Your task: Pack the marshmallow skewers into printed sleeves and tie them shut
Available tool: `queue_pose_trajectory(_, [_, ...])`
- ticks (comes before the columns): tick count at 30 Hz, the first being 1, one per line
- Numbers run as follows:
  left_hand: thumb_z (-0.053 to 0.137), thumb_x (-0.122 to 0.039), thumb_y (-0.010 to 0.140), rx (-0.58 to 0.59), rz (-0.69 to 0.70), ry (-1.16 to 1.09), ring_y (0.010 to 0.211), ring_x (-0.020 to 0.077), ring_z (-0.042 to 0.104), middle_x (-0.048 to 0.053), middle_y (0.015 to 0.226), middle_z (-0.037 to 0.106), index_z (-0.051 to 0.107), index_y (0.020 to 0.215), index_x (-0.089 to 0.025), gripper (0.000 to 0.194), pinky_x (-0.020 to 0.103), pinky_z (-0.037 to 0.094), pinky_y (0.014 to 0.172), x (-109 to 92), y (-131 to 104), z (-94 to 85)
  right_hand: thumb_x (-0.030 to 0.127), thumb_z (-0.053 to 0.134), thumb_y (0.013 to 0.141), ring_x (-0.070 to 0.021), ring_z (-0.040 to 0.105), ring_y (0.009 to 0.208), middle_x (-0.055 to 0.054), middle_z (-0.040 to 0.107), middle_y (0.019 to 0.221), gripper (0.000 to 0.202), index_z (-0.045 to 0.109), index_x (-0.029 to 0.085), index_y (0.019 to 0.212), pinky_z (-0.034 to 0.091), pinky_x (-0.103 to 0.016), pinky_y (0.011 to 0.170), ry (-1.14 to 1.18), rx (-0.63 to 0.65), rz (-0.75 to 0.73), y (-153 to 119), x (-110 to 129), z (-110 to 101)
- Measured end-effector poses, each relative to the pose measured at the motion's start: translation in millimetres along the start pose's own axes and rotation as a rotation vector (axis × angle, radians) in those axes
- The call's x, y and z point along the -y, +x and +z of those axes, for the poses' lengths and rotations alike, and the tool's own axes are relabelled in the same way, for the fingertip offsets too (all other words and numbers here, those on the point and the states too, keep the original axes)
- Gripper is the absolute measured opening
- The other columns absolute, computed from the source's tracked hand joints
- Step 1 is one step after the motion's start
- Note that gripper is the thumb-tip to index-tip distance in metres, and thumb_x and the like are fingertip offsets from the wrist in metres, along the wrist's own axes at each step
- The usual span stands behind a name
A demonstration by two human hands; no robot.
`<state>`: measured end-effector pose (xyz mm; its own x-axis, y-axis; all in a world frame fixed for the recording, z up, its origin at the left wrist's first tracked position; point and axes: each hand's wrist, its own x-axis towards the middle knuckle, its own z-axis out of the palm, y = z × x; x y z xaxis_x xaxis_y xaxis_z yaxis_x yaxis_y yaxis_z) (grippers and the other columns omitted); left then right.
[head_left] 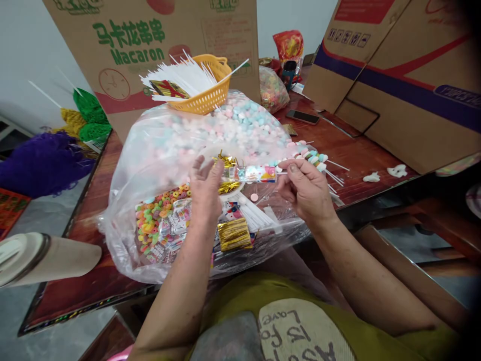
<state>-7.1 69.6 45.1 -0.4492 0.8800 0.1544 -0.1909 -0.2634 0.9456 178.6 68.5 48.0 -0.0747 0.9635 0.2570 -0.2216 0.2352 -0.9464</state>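
Note:
My right hand (306, 188) pinches a thin white stick at the right end of a small clear printed candy packet (259, 174). The packet lies level between my hands, pale candy showing through. My left hand (206, 188) is at its left end, thumb and fingers apart; whether the thumb touches the packet I cannot tell. Beneath is a white bowl (237, 192) with gold twist ties (229, 187). Closer to me lie a bundle of gold ties (235, 234), white sticks (255, 213), colourful ring candies (160, 213) and printed wrappers (175, 225).
A large clear bag of pastel candies (240, 128) spreads over the table, with a yellow basket (208, 103) of white sticks on top. Candy skewers (313, 156) and a phone (302, 117) are right. Cardboard boxes (150, 45) stand behind; a cup (56, 255) is at left.

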Motion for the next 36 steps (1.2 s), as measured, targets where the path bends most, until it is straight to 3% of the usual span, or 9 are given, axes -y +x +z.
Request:
queue_pose_trajectory(2, [0.078,-0.046,0.056,0.050,0.255,0.370,0.123,0.0273,0.042,0.009,0.131,0.049,0.051,0.117,-0.023,0.071,0.039,0.040,0.096,-10,0,-6.0,0.040,0.053,0.085,-0.0065,0.039,0.040,0.005,0.056,0.057,0.027,0.056,0.021,0.104,0.030,-0.020,0.039,-0.198,0.023,-0.063,0,3,-3])
queue_pose_trajectory(4, [0.077,-0.045,0.057,0.354,0.354,0.661,0.124,0.0297,0.040,0.010,0.130,0.050,0.053,0.117,-0.021,0.069,0.042,0.036,0.098,-18,-3,-8.7,0.037,0.052,0.086,-0.0092,0.049,0.049,0.004,0.058,0.061,0.035,0.053,0.023,0.118,0.040,-0.023,0.047,-0.399,0.084,-0.149,2,10,-6])
queue_pose_trajectory(7, [0.066,-0.043,0.072,0.845,0.225,0.755,0.100,0.0245,0.056,0.008,0.106,0.063,0.059,0.106,-0.017,0.043,0.037,0.043,0.086,-15,-10,-6.6,0.035,0.050,0.087,-0.0115,0.056,0.057,0.003,0.059,0.069,0.043,0.047,0.025,0.129,0.047,-0.027,0.056,-0.545,0.209,-0.242,10,20,-7])
queue_pose_trajectory(9, [0.061,-0.040,0.078,0.938,0.126,0.643,0.085,0.0192,0.058,0.005,0.091,0.064,0.060,0.099,-0.015,0.033,0.031,0.045,0.076,-6,-14,-3.8,0.035,0.050,0.087,-0.0108,0.056,0.056,0.003,0.060,0.073,0.046,0.043,0.026,0.132,0.047,-0.026,0.055,-0.561,0.270,-0.249,15,23,-5])
queue_pose_trajectory(18, [0.070,-0.037,0.070,0.857,-0.061,0.170,0.068,0.0122,0.054,0.000,0.076,0.059,0.060,0.086,-0.015,0.029,0.024,0.043,0.061,16,-13,-3.0,0.041,0.055,0.085,-0.0059,0.045,0.040,0.010,0.049,0.049,0.051,0.041,0.017,0.128,0.034,-0.019,0.041,-0.385,0.248,-0.189,32,13,14])
queue_pose_trajectory(23, [0.070,-0.040,0.071,0.587,-0.029,0.144,0.064,0.0131,0.057,-0.002,0.068,0.058,0.059,0.081,-0.019,0.026,0.026,0.045,0.059,13,4,-22.9,0.043,0.058,0.083,-0.0066,0.041,0.040,0.005,0.049,0.050,0.025,0.061,0.020,0.091,0.027,-0.022,0.039,-0.404,0.181,-0.197,24,6,17])
queue_pose_trajectory(25, [0.070,-0.037,0.071,0.527,-0.014,0.110,0.062,0.0126,0.057,-0.002,0.070,0.059,0.060,0.083,-0.021,0.023,0.027,0.045,0.057,11,11,-34.0,0.040,0.058,0.083,-0.0069,0.042,0.042,0.004,0.050,0.053,0.020,0.062,0.020,0.080,0.029,-0.023,0.042,-0.486,0.247,-0.157,10,-3,18])
queue_pose_trajectory(31, [0.058,-0.031,0.082,0.260,-0.026,0.181,0.073,0.0155,0.063,-0.003,0.073,0.060,0.059,0.088,-0.024,0.009,0.027,0.048,0.061,-9,22,-49.8,0.037,0.055,0.083,-0.0104,0.045,0.057,0.003,0.051,0.062,0.020,0.059,0.020,0.073,0.033,-0.024,0.053,-0.592,0.670,-0.058,-27,-32,34])
queue_pose_trajectory(36, [0.065,-0.023,0.078,0.260,0.113,0.235,0.060,0.0116,0.060,-0.003,0.067,0.058,0.060,0.082,-0.018,0.008,0.022,0.045,0.050,-48,5,-61.5,0.042,0.045,0.086,-0.0111,0.034,0.049,0.002,0.042,0.050,0.038,0.043,0.022,0.054,0.024,-0.026,0.049,-0.811,0.615,-0.132,-34,-43,45])
